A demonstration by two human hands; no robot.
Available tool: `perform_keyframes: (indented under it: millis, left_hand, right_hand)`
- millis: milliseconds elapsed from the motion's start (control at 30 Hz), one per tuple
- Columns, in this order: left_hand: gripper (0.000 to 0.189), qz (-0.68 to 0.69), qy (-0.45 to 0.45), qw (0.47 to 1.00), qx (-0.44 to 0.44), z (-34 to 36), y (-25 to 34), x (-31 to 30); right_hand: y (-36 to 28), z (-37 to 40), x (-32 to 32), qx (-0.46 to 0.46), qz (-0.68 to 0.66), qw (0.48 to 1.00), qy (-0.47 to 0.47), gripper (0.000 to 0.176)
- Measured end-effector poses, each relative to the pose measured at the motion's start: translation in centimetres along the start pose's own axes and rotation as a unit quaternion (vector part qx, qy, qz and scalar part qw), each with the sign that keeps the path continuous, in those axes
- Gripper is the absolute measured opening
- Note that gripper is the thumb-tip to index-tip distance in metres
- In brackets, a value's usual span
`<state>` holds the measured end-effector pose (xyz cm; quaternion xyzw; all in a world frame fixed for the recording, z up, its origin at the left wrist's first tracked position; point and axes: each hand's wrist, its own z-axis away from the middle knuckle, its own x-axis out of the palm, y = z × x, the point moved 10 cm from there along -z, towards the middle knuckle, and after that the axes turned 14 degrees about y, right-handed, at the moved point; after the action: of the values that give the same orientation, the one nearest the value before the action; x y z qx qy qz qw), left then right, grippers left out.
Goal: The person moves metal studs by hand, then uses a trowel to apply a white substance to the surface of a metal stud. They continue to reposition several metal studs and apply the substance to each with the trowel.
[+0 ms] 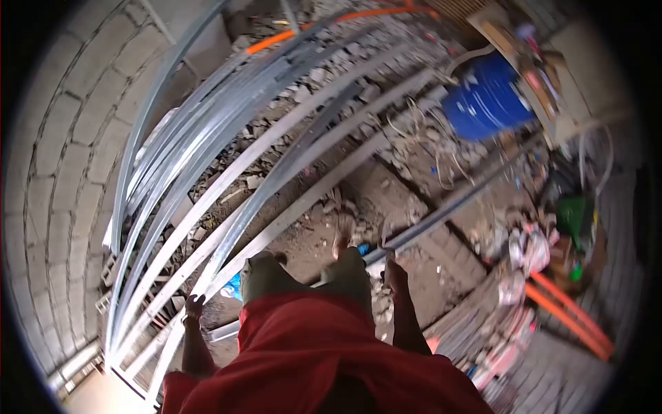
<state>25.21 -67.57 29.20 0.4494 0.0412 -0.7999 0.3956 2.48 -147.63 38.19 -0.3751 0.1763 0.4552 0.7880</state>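
Left hand (193,305) at 8 o'clock is gripping a steel channel (289,217); right hand (394,270) at 5 o'clock is clasping a rail (448,206). Lifting them looks to need an even pull.

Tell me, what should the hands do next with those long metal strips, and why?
Probably lift gently with both hands together. The left hand is at one strip by the stack, and the right hand is at a darker strip lying across the rubble. The strips look long and bendy, so an uneven pull might twist them.
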Motion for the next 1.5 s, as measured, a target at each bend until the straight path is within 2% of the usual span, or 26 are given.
perform_keyframes:
  millis: [33,67,100,167,200,233,300,367,433,467,500,567,600,633,700,733,767,833,867,933,1133,1233,1267,1300,1367,1500]
  left_hand:
    - [0.049,-0.028,0.031,0.998,0.047,-0.5,-2.3,1.0]
    - [0.048,0.008,0.017,0.999,-0.04,3.5,-3.9,1.8]
    - [0.047,0.081,-0.002,0.986,-0.145,7.7,-4.6,4.2]
    - [0.046,0.142,-0.045,0.961,-0.233,15.3,-3.5,9.0]
    - [0.052,0.135,-0.073,0.961,-0.231,18.7,-0.1,10.9]
    - [0.057,0.089,-0.094,0.975,-0.183,20.8,2.6,12.9]
    - [0.06,0.005,-0.112,0.994,-0.006,22.1,7.3,16.7]
    - [0.058,0.016,-0.141,0.989,-0.032,24.6,15.6,17.0]
    - [0.053,0.048,-0.111,0.991,0.059,22.2,18.5,19.7]
    - [0.049,0.039,-0.105,0.971,0.212,18.6,15.4,25.2]
    - [0.046,-0.065,-0.125,0.899,0.414,19.2,20.1,26.8]
    - [0.055,-0.004,-0.126,0.978,0.169,17.3,21.1,26.5]
    - [0.06,0.036,-0.1,0.993,0.048,17.0,21.7,25.8]
    - [0.063,0.043,-0.11,0.993,-0.023,18.1,24.4,24.6]
    - [0.067,0.003,-0.142,0.99,-0.017,19.5,27.7,25.3]
    - [0.069,-0.017,-0.158,0.987,-0.015,20.0,28.2,26.4]
    - [0.072,-0.035,-0.155,0.987,-0.012,20.3,28.1,28.0]
    - [0.079,-0.076,-0.147,0.986,-0.008,20.7,28.5,31.1]
    - [0.088,-0.063,-0.183,0.98,-0.046,21.3,28.8,32.7]
    - [0.091,-0.058,-0.136,0.987,-0.063,22.0,29.1,35.3]
    - [0.113,-0.028,-0.127,0.968,-0.214,27.1,35.1,43.1]
    - [0.107,-0.138,-0.1,0.948,-0.268,29.0,41.7,42.3]
    - [0.102,-0.11,-0.04,0.957,-0.265,29.6,41.3,43.7]
    - [0.1,-0.082,-0.05,0.958,-0.271,30.0,42.1,45.0]
    - [0.096,-0.027,-0.068,0.958,-0.278,30.1,44.5,46.7]
    - [0.082,-0.14,-0.014,0.959,-0.245,31.3,45.0,50.4]
  right_hand:
    - [-1.8,-3.2,0.2,0.014,0.111,0.994,0.005,0.056]
    - [-3.3,-5.6,0.5,0.038,0.189,0.981,0.003,0.061]
    - [-4.0,-7.1,2.2,0.071,0.002,0.997,-0.039,0.056]
    - [-5.8,-12.3,4.8,0.022,-0.082,0.989,-0.123,0.046]
    - [-8.0,-13.8,5.4,-0.035,-0.032,0.992,-0.114,0.041]
    - [-10.4,-14.5,6.3,-0.093,0.017,0.99,-0.104,0.037]
    - [-15.4,-10.7,6.5,-0.073,0.002,0.986,-0.149,0.036]
    - [-18.7,-9.4,7.2,-0.067,-0.005,0.987,-0.148,0.037]
    - [-20.9,-9.0,7.7,-0.068,0.097,0.983,-0.141,0.039]
    - [-21.9,-9.2,7.8,-0.069,0.149,0.977,-0.133,0.04]
    - [-22.5,-8.9,8.0,-0.057,0.184,0.973,-0.127,0.042]
    - [-26.2,-8.5,9.1,-0.222,0.089,0.953,-0.185,0.044]
    - [-30.5,-6.2,9.2,-0.352,0.191,0.9,-0.17,0.04]
    - [-32.5,-5.7,9.1,-0.375,0.209,0.89,-0.151,0.039]
    - [-33.8,-10.6,10.4,-0.462,0.254,0.84,-0.132,0.039]
    - [-36.2,-9.7,11.4,-0.439,0.239,0.846,-0.185,0.042]
    - [-37.3,-10.8,11.4,-0.304,0.287,0.889,-0.184,0.041]
    - [-41.1,-13.7,14.5,-0.369,0.375,0.821,-0.222,0.052]
    - [-43.1,-15.7,16.1,-0.394,0.436,0.786,-0.194,0.055]
    - [-46.9,-20.7,19.5,-0.493,0.512,0.695,-0.111,0.06]
    - [-56.7,-32.8,28.8,-0.572,0.595,0.547,-0.143,0.055]
    - [-60.9,-36.0,33.3,-0.605,0.616,0.479,-0.155,0.057]
    - [-61.5,-37.5,35.0,-0.619,0.622,0.45,-0.165,0.057]
    - [-62.0,-36.9,36.4,-0.632,0.626,0.42,-0.178,0.054]
    - [-62.5,-39.7,39.1,-0.685,0.596,0.39,-0.15,0.052]
    - [-60.6,-44.9,44.2,-0.69,0.607,0.363,-0.156,0.055]
